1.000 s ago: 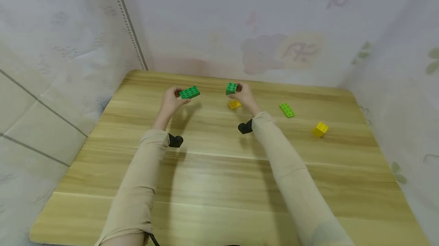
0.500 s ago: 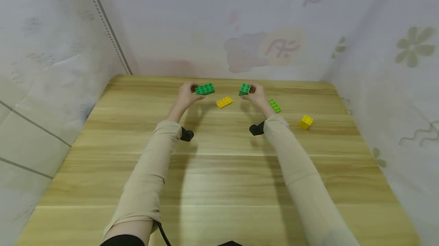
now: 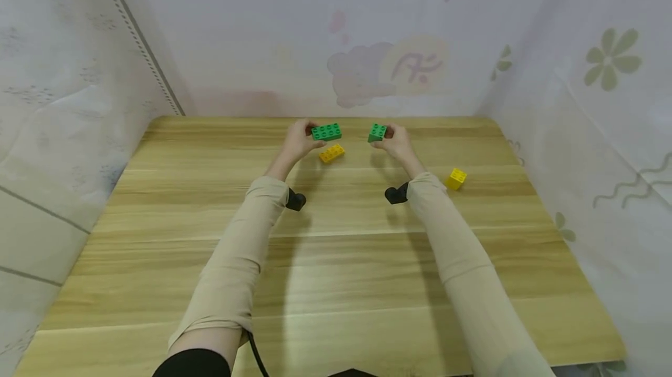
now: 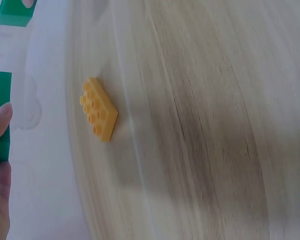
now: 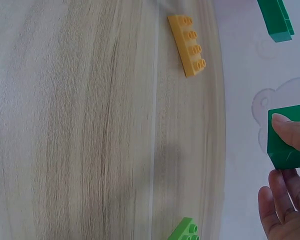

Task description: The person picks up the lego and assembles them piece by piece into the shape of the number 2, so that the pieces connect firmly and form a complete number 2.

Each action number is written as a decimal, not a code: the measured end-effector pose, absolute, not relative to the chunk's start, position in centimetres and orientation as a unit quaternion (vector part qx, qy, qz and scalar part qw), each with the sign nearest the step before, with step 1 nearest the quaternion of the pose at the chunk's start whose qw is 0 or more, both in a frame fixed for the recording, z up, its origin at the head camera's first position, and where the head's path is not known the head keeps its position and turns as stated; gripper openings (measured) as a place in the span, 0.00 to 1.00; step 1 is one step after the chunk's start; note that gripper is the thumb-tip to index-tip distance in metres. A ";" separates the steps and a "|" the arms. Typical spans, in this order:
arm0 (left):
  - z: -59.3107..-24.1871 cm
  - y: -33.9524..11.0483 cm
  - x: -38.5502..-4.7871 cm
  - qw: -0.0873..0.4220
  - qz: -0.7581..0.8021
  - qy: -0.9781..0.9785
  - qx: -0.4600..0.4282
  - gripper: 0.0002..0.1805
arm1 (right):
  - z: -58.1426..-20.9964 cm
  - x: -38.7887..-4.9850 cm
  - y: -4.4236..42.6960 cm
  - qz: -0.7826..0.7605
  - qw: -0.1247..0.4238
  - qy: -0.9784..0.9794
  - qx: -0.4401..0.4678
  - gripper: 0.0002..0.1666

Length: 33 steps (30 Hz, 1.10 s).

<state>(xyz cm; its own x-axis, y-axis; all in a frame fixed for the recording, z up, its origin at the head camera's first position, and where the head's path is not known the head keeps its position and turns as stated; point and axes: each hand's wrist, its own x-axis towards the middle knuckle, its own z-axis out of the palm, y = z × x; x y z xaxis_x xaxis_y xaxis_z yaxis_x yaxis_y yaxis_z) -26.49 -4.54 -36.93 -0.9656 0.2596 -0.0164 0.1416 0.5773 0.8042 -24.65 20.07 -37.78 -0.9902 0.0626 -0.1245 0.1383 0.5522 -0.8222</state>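
Observation:
My left hand [image 3: 298, 142] holds a long green toy building brick [image 3: 326, 132] by its left end, raised above the back of the table, studs up. To its right, my right hand [image 3: 399, 143] pinches a shorter green brick [image 3: 377, 132] between thumb and fingers, also raised. A gap separates the two green bricks. Below and between them, an orange-yellow brick [image 4: 97, 110] with two rows of studs lies on the table. The right wrist view shows a light green brick [image 5: 185, 230] at its lower edge; in the head view my right hand and wrist hide it.
A yellow cube-shaped brick [image 3: 457, 178] sits on the wooden table [image 3: 357, 272], right of my right wrist. Patterned sheets [image 3: 252, 38] stand behind and at both sides of the table. A black cable [image 3: 257, 353] hangs by my left sleeve.
The head view has shifted. Both hands have moved right over the table with their green bricks; the right hand has left the orange-yellow brick uncovered and now hides the light green one.

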 end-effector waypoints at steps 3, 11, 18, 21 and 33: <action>-37.2 -4.1 -26.4 0.065 0.444 0.887 0.112 0.25 | -37.6 -24.6 20.3 -0.474 0.045 0.877 0.064 0.34; -39.5 -2.6 -25.4 0.096 0.451 0.877 0.136 0.25 | -36.7 -24.5 20.1 -0.473 0.029 0.878 0.065 0.32; -41.6 -1.5 -24.2 0.125 0.435 0.879 0.151 0.25 | -36.8 -24.3 19.4 -0.469 0.036 0.881 0.046 0.34; -42.3 -1.0 -23.9 0.136 0.422 0.884 0.151 0.26 | -36.9 -24.3 19.2 -0.470 0.031 0.881 0.040 0.34; -44.1 -1.6 -22.8 0.154 0.455 0.865 0.141 0.25 | -37.2 -23.9 18.8 -0.461 0.027 0.887 0.029 0.34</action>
<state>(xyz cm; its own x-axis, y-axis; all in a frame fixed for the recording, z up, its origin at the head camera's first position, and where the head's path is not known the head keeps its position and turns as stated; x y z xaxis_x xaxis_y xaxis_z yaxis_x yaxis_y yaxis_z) -22.84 -1.61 -44.13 -0.9128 0.3842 -0.1388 0.1032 0.5457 0.8316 -23.94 18.76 -37.16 -0.9969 0.0275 -0.0742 0.0766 0.5732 -0.8158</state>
